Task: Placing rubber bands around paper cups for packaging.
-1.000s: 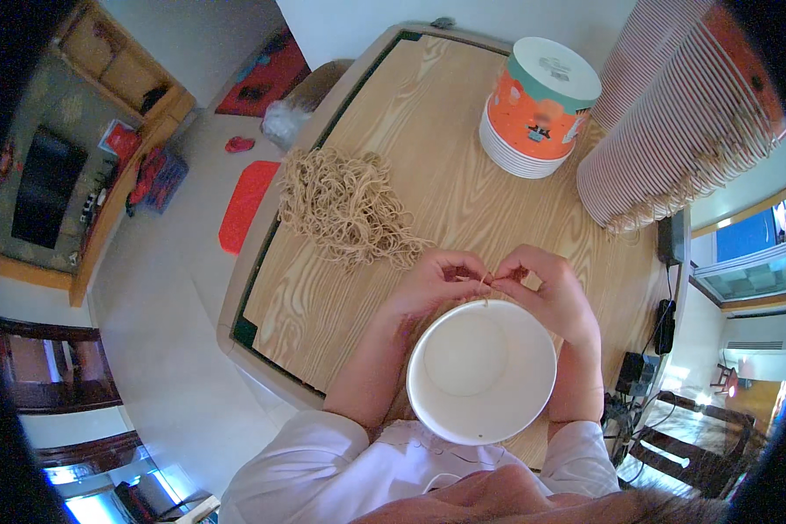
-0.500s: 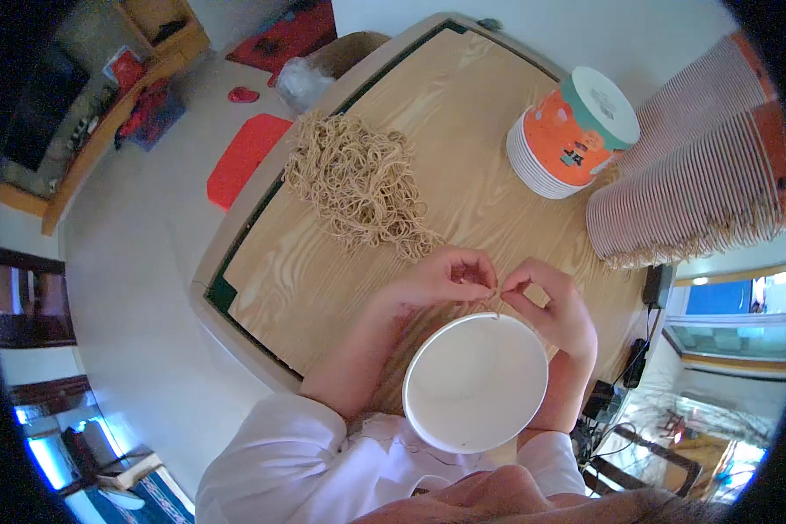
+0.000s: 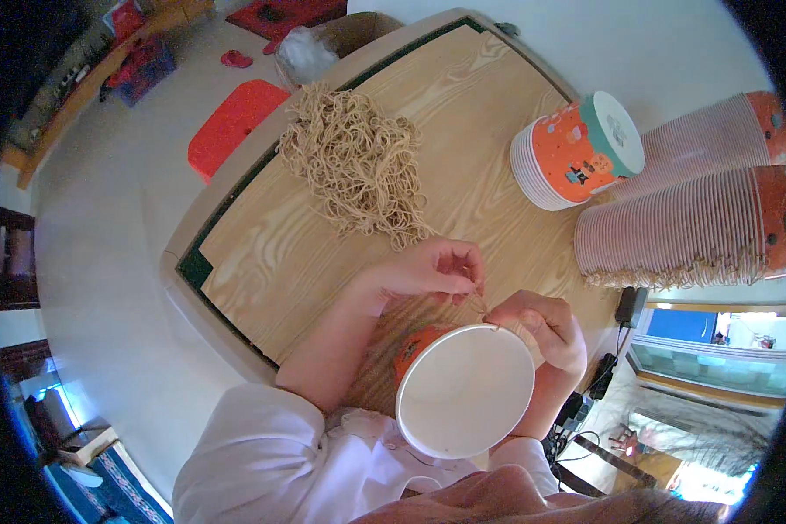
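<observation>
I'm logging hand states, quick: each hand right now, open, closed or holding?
Left hand: closed, pinching a thin tan string.
Right hand: curled at the rim of the round, white-lined orange paper tub; its exact hold cannot be told.

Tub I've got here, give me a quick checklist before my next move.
1. Left hand grip on cord: ok, pinched at the fingertips.
2. Right hand at tub: ok, by its far edge.
3. Cord knotted: cannot tell, too small to see.
4. Tub's base resting on table: cannot tell, base hidden.
5. Tub's inside free of cord: ok, none shows there.
6. Cord pile on table: ok, beyond left hand.
</observation>
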Tool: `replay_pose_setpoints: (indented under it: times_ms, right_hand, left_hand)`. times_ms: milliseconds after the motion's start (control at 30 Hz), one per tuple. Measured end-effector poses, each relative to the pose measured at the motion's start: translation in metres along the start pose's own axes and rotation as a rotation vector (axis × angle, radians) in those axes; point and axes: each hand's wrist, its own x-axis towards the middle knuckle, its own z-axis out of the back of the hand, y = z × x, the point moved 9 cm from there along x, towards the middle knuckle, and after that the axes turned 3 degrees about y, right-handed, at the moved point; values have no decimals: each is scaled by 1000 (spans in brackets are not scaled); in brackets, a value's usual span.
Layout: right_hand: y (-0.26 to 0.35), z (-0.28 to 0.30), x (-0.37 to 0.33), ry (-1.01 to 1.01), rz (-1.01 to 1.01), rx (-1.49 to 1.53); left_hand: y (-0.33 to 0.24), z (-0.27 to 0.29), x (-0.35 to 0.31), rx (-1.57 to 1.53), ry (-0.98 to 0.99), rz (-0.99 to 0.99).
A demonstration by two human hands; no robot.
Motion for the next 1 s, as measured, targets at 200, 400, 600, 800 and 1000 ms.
replay_pose_setpoints:
  times_ms: [200,400,600,800,1000]
  right_hand:
    - [1,1,1,-31,-17,-15]
    - [-1,5,0,-74,-8,-53]
    - [-7,8,-1,-156,-32,-12]
    - [-13,8,15,-141,90,-174]
    - [-15,2,18,-139,134,-216]
  left_hand:
    - [7,16,-5,90,64,107]
    - [1,-8,0,-40,110,86]
    - [23,-20,10,99,186,76]
    - [18,-7,7,-54,13,134]
    - [19,-7,7,-134,-26,180]
